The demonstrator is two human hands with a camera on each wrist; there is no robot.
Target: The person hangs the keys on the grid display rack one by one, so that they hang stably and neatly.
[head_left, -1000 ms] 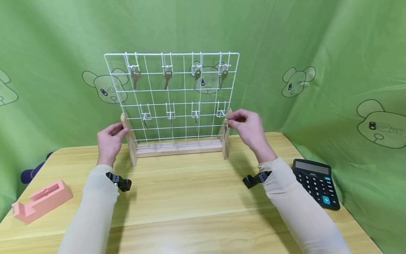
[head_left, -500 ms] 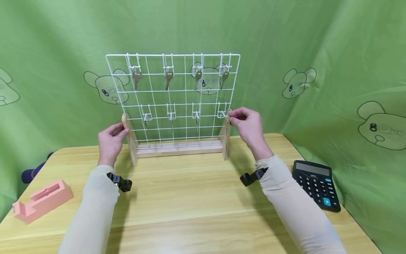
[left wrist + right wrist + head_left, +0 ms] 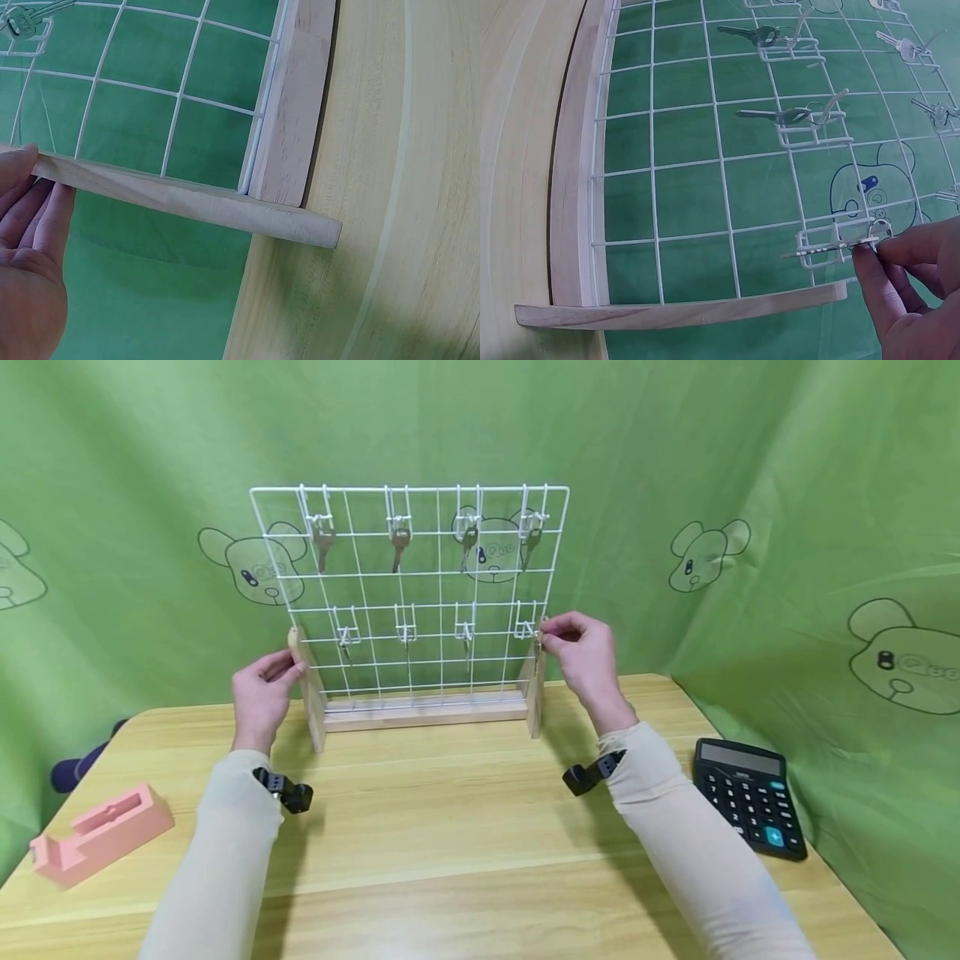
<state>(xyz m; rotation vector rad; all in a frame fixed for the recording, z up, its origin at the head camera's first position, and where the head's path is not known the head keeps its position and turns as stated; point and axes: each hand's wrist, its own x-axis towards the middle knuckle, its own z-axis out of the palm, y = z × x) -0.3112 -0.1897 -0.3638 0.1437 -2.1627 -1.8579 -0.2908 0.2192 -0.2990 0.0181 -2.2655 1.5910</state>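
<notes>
A white wire grid rack stands in a wooden base on the table. My left hand grips its left wooden side post between thumb and fingers. At the right post, my right hand pinches a key by its head, where a small metal ring shows. In the right wrist view the key's blade lies across the lower right white hook. Keys hang from the other hooks, such as a key at the upper left and a key beside the held one.
A pink tape dispenser lies at the left of the wooden table. On the right is a black calculator, partly behind the right sleeve. Dark purple objects show past the left edge. A green curtain hangs behind.
My right hand, with the key, has shifted slightly left and up, closer to the lower right hook. My left hand keeps its grip on the post.
</notes>
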